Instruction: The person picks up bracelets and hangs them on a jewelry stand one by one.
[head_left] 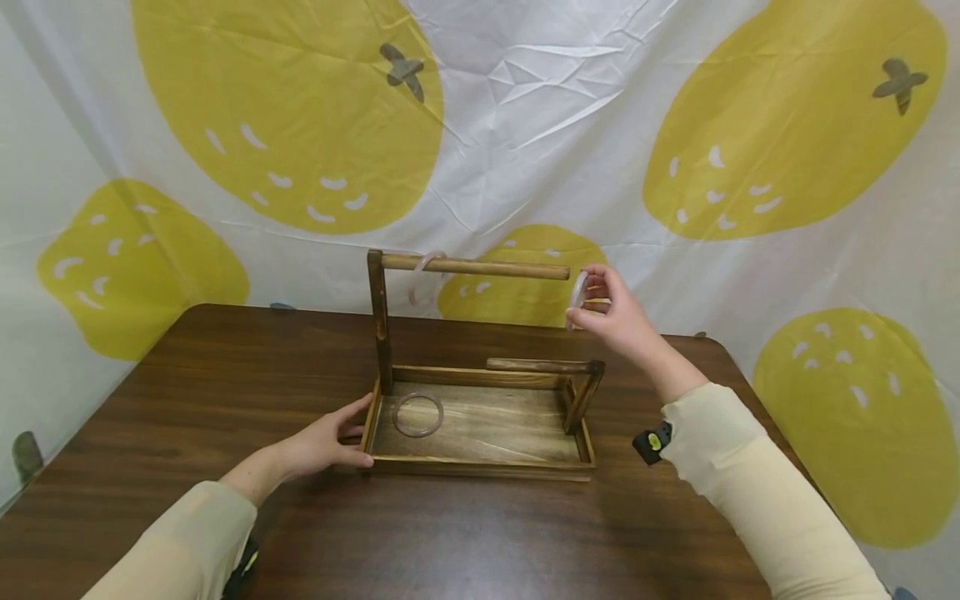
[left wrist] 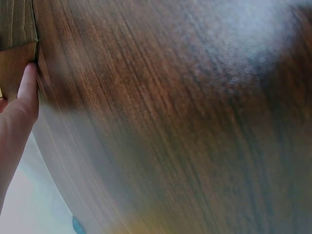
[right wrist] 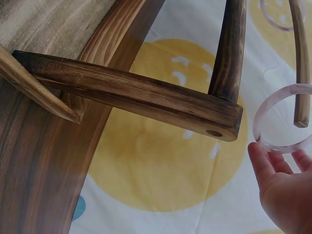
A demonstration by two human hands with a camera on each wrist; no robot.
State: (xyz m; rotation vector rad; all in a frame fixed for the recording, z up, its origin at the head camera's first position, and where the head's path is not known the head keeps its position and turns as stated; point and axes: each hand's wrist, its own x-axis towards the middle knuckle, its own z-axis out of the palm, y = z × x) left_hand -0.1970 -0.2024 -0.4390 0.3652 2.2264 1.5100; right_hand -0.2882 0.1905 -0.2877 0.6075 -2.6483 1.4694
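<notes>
My right hand [head_left: 617,317] pinches a pale translucent bangle [head_left: 577,293] between thumb and fingers, just off the free end of the upper bar [head_left: 487,267] of a wooden jewelry stand. In the right wrist view, the bar's tip overlaps the inside of the held bangle [right wrist: 257,119]. A second bangle [head_left: 412,287] hangs on that bar near its left post. A third bangle [head_left: 417,434] lies flat in the stand's tray [head_left: 495,425], toward the left. My left hand [head_left: 318,442] touches the tray's left end, thumb at the front corner, fingers extended along the wall.
A shorter, lower bar [head_left: 543,365] rises on a post [head_left: 585,398] at the tray's right end, pointing left, below the right hand. The stand sits on a dark wood table [head_left: 480,533]. A white cloth with yellow fruit prints [head_left: 480,108] hangs behind it.
</notes>
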